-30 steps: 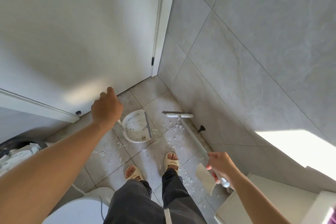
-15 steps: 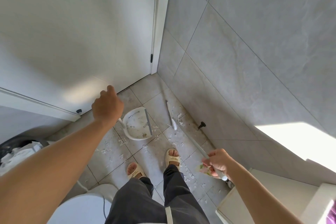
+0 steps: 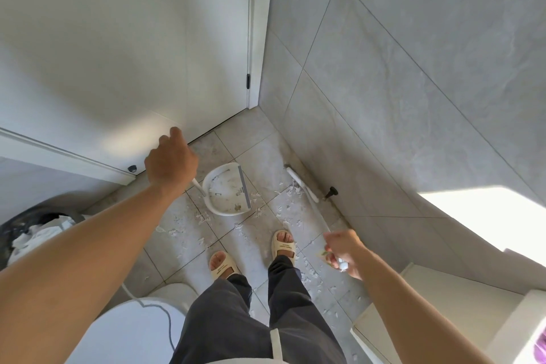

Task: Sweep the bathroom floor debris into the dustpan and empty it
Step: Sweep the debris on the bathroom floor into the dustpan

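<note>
**Dustpan on the tiles, scraps all round it**

The tiled floor (image 3: 245,139) runs between a white door (image 3: 118,53) and a grey tiled wall (image 3: 413,68). At the lower left the white toilet (image 3: 130,334) is cut off by the frame edge, and behind it a dark bin (image 3: 26,230) holds crumpled white paper. The white dustpan (image 3: 226,190) sits on the floor with its grey lip toward the wall; inside it lie a few small scraps. White debris (image 3: 291,210) is scattered between the pan, the 2 sandalled feet and the wall. The broom (image 3: 302,185) lies with its white head along the wall base; its thin handle is blurred.

The left hand (image 3: 170,162) is curled round the dustpan's handle, mostly hiding it. The right hand (image 3: 344,251) grips the broom's handle end; a small greenish thing under its fingers is too blurred to name.
</note>
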Demonstrator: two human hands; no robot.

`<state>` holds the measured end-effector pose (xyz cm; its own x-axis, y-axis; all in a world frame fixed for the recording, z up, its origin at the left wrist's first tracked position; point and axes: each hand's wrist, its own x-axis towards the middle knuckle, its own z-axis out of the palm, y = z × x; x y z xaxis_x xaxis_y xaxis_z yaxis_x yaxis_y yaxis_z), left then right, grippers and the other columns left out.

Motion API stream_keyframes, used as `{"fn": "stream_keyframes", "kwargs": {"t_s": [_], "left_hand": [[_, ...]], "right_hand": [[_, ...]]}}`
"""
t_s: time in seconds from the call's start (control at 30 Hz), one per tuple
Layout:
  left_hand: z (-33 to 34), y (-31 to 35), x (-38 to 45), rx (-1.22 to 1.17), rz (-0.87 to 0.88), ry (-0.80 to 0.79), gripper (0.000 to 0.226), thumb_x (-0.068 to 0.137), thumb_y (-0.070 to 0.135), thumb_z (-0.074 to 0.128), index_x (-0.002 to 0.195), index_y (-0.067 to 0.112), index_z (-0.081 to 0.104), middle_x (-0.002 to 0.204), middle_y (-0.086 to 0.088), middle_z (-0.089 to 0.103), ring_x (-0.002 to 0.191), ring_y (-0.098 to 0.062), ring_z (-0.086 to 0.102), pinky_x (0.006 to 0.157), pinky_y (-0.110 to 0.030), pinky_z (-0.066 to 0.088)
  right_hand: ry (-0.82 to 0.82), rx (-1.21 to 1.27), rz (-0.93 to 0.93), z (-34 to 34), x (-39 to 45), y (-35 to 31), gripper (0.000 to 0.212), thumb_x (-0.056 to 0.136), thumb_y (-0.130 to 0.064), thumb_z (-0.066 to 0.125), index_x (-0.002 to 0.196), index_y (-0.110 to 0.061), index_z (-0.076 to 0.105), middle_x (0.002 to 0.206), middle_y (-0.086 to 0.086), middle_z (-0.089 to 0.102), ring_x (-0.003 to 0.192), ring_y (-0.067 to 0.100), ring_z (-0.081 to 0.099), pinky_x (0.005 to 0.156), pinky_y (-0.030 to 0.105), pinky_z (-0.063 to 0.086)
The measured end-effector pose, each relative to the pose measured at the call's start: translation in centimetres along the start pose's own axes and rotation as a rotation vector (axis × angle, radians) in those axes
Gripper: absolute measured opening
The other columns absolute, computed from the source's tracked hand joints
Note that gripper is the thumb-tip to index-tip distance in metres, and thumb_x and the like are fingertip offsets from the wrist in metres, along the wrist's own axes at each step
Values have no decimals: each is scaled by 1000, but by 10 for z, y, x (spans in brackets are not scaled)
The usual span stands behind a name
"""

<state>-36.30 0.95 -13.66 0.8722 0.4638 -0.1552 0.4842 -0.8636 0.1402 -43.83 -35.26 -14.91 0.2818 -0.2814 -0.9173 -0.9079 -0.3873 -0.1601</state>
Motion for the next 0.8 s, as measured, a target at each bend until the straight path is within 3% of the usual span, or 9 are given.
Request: {"fn": "stream_keyframes", "kwargs": {"t_s": [0.17,0.33,0.4,0.47,0.57,0.67,0.8], "left_hand": [[-1,4,-3,-8,2,-7,13,97,14,40,104,4,45,96,-21,57,82,-48,60,61,-41,37],[1,5,-4,-13,-5,-5,13,96,13,39,104,5,45,95,-21,57,82,-47,60,63,-42,38],[2,4,-5,-14,-2,-4,12,96,13,39,103,5,45,95,-21,57,81,-47,60,64,-42,39],[2,4,-5,-12,-4,2,12,96,13,40,103,5,45,94,-21,57,81,-47,60,63,-42,38],[3,3,-5,-6,-3,14,12,95,13,41,102,5,45,94,-21,57,81,-48,60,63,-41,37],[3,3,-6,-4,-2,10,13,96,14,40,102,4,44,94,-21,57,81,-49,60,63,-42,36],[2,1,-8,-13,-1,2,12,96,14,39,102,5,44,94,-20,56,81,-47,59,63,-42,37]], "right_hand": [[-98,67,73,19,-8,19,13,96,0,50,104,5,60,81,15,57,40,12,42,37,23,36],[-197,295,38,-46,-12,29,21,98,-9,55,104,10,61,60,10,58,35,13,42,30,20,34],[-189,319,22,-57,-13,30,20,98,-9,56,103,10,61,63,15,61,34,14,43,29,21,35],[-126,256,-1,-47,-14,25,11,97,-6,56,102,2,63,79,20,62,36,14,44,30,20,36],[-47,18,-43,-10,-4,16,12,96,-6,56,105,0,62,80,15,60,38,13,44,33,20,35],[-102,-133,-54,33,4,9,27,89,0,57,115,4,61,68,9,57,42,14,49,35,21,40],[-200,-39,15,32,-9,2,15,94,-1,55,105,2,64,71,11,58,39,11,43,36,21,33]]}}
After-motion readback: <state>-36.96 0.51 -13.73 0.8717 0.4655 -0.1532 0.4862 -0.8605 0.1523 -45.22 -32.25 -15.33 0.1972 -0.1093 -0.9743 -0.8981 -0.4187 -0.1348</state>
